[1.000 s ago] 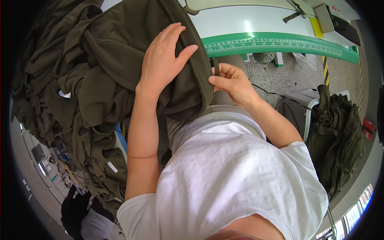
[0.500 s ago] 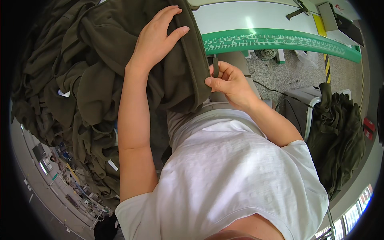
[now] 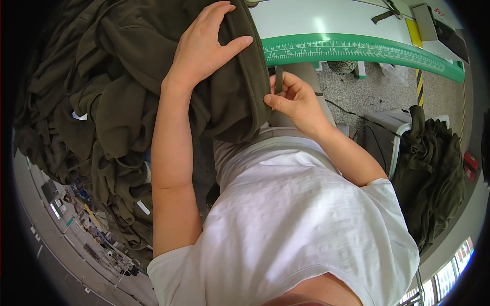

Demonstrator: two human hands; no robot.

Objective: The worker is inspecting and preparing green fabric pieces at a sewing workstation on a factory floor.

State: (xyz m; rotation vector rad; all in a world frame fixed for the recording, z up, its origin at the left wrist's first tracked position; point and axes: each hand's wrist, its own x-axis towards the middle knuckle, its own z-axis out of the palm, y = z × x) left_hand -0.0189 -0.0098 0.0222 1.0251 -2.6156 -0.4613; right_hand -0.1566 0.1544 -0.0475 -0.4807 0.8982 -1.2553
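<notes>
Head: left hand (image 3: 204,48) slid farther up garment (image 3: 127,76).

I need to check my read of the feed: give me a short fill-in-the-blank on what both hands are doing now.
1. The left hand lies flat on the olive ____ garment.
2. The right hand pinches the garment's ____.
3. The measuring strip along the table edge is ____.

Missing words: fleece; edge; green

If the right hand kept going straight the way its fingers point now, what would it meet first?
The right hand pinches the edge of the dark olive fleece garment, fingers pointing up-left. Going straight on, it would probably press into that fabric first; the green measuring strip on the table edge lies just beyond, though depth is unclear.
</notes>
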